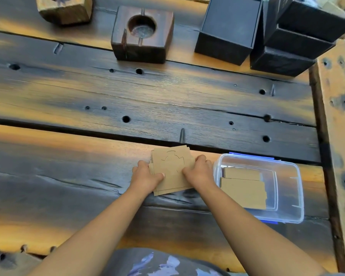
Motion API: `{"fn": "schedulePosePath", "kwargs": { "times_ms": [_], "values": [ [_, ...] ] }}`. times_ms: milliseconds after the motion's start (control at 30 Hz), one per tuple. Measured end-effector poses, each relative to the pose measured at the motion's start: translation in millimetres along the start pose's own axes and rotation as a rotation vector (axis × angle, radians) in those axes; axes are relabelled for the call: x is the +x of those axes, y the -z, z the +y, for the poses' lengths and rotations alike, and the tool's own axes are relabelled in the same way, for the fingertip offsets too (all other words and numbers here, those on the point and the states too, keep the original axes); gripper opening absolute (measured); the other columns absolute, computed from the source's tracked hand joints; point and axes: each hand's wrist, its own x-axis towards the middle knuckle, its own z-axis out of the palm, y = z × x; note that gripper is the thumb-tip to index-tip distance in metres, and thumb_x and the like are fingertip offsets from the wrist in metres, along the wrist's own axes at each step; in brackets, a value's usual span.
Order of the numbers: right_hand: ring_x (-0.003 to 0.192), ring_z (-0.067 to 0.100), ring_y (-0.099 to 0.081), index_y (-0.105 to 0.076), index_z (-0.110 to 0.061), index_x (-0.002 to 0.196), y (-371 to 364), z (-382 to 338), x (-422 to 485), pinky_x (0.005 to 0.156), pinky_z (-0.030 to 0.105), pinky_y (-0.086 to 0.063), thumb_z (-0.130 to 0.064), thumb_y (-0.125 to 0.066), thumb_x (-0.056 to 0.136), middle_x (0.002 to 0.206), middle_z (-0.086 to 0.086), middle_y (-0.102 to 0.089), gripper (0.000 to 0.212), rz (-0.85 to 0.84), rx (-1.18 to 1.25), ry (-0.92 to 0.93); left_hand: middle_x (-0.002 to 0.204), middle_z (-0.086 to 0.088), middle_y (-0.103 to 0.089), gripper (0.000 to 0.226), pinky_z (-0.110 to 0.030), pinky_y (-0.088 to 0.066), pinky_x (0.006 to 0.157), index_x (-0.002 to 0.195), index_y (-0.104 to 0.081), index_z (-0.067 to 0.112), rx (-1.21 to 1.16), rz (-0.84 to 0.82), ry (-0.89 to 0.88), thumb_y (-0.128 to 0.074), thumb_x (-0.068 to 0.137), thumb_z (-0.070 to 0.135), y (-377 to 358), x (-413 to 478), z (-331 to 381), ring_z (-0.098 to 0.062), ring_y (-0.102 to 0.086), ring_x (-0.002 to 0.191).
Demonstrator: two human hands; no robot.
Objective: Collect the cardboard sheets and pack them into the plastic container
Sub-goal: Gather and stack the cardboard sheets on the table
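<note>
Patterned cloth (157,263) at the 6 o'clock edge lies nearest, and both bare forearms reach up from it toward the middle of the counter (68,176). Each hand is closed on one side of a small stack of sheets (171,170): the left hand (145,176) at the stack's 9 o'clock edge with its thumb on top, the right hand (199,170) at the 3 o'clock edge with fingers curled over the top sheet. So each grip is clamped on the stack, which appears to rest flat on the counter. Its sheets are fanned, with corners showing at 12 and 6 o'clock, and the top one bears a cut circular outline. Just beside the stack at 3 o'clock stands the container (287,160), open, with more sheets (243,188) already lying flat in its left half. By my reading the step in hand is squaring the stack before lifting it across. To do that well, press the two edges inward until the corners line up, then pinch thumbs on top and fingers beneath so no loose sheet slips out. Turn the stack to match the ones already inside and lower it flat onto them. At 12 o'clock, well apart, sit wooden blocks (141,34) and black boxes (227,30).
</note>
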Motion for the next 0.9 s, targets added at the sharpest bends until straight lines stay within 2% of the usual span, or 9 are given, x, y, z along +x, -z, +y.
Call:
{"fn": "schedulePosePath", "kwargs": {
  "times_ms": [100, 233, 367, 467, 600, 667, 733, 800, 900],
  "values": [
    [0.113, 0.030, -0.047, -0.042, -0.007, 0.123, 0.2, -0.9, -3.4, 0.084, 0.032, -0.039, -0.021, -0.062, 0.080, 0.128, 0.014, -0.041, 0.049, 0.019, 0.011, 0.018, 0.125, -0.013, -0.047, 0.063, -0.048, -0.050, 0.098, 0.120, -0.044, 0.012, 0.008, 0.026, 0.006, -0.079, 0.074, 0.036, -1.0, -1.6, 1.8, -0.031, -0.054, 0.114],
    [0.115, 0.033, -0.049, -0.042, -0.006, 0.124, 1.4, -2.2, -8.3, 0.095, 0.043, -0.046, -0.019, -0.060, 0.079, 0.125, 0.015, -0.046, 0.050, 0.041, -0.019, 0.042, 0.130, -0.012, -0.041, 0.072, -0.048, -0.047, 0.103, 0.129, -0.039, 0.015, -0.010, 0.030, 0.020, -0.079, 0.073, 0.039, -3.5, -3.4, 3.0, -0.032, -0.049, 0.120],
    [0.105, 0.034, -0.057, -0.043, -0.008, 0.120, -0.5, -4.8, -12.4, 0.088, 0.045, -0.052, -0.017, -0.060, 0.080, 0.117, 0.014, -0.055, 0.044, 0.020, -0.047, 0.046, 0.131, -0.012, -0.053, 0.071, -0.048, -0.052, 0.099, 0.132, -0.039, 0.013, -0.149, -0.052, 0.063, -0.078, 0.076, 0.031, -5.5, -1.3, 4.1, -0.032, -0.057, 0.117],
    [0.102, 0.034, -0.058, -0.045, -0.008, 0.118, 0.7, -8.0, -13.7, 0.082, 0.040, -0.052, -0.020, -0.062, 0.080, 0.115, 0.014, -0.056, 0.043, 0.002, -0.056, 0.029, 0.125, -0.014, -0.060, 0.059, -0.049, -0.054, 0.096, 0.125, -0.043, 0.010, -0.269, -0.084, 0.111, -0.078, 0.079, 0.020, -4.5, 0.0, 2.1, -0.033, -0.061, 0.113],
    [0.102, 0.032, -0.057, -0.050, -0.007, 0.115, 2.4, -4.7, -18.0, 0.085, 0.040, -0.052, -0.022, -0.065, 0.079, 0.116, 0.015, -0.056, 0.042, -0.001, -0.055, 0.008, 0.115, -0.014, -0.068, 0.049, -0.048, -0.058, 0.088, 0.119, -0.055, 0.005, -0.312, -0.128, 0.124, -0.079, 0.077, 0.013, 1.9, 0.8, -8.3, -0.032, -0.067, 0.104],
    [0.105, 0.031, -0.057, -0.051, -0.007, 0.119, 0.9, -2.3, -23.0, 0.088, 0.039, -0.051, -0.023, -0.067, 0.079, 0.120, 0.015, -0.056, 0.046, 0.003, -0.027, 0.012, 0.106, -0.010, -0.069, 0.040, -0.038, -0.059, 0.071, 0.108, -0.056, 0.013, -0.329, -0.137, 0.094, -0.080, 0.076, 0.013, 6.7, -1.5, -14.6, -0.025, -0.068, 0.093],
    [0.111, 0.031, -0.057, -0.050, -0.006, 0.127, 0.2, -1.3, -32.7, 0.092, 0.037, -0.049, -0.024, -0.070, 0.079, 0.126, 0.015, -0.055, 0.055, -0.003, 0.005, 0.003, 0.096, -0.004, -0.065, 0.040, -0.028, -0.052, 0.057, 0.092, -0.047, 0.022, -0.343, -0.118, 0.046, -0.081, 0.073, 0.012, 13.3, -6.3, -20.0, -0.015, -0.064, 0.082],
    [0.111, 0.030, -0.057, -0.051, -0.006, 0.127, 1.4, -0.7, -39.0, 0.089, 0.034, -0.047, -0.024, -0.072, 0.079, 0.125, 0.013, -0.057, 0.055, -0.025, 0.028, -0.003, 0.097, -0.002, -0.063, 0.045, -0.027, -0.050, 0.057, 0.089, -0.042, 0.024, -0.327, -0.112, 0.003, -0.082, 0.071, 0.013, 18.7, -8.6, -22.1, -0.013, -0.063, 0.083],
    [0.098, 0.025, -0.059, -0.053, -0.009, 0.120, 5.0, 0.3, -55.7, 0.077, 0.029, -0.045, -0.023, -0.073, 0.079, 0.117, 0.009, -0.063, 0.048, -0.022, 0.077, 0.003, 0.101, -0.004, -0.064, 0.048, -0.033, -0.055, 0.066, 0.095, -0.042, 0.022, -0.267, -0.135, -0.075, -0.082, 0.069, 0.017, 31.5, -17.2, -22.1, -0.018, -0.064, 0.089]
  ]
}}
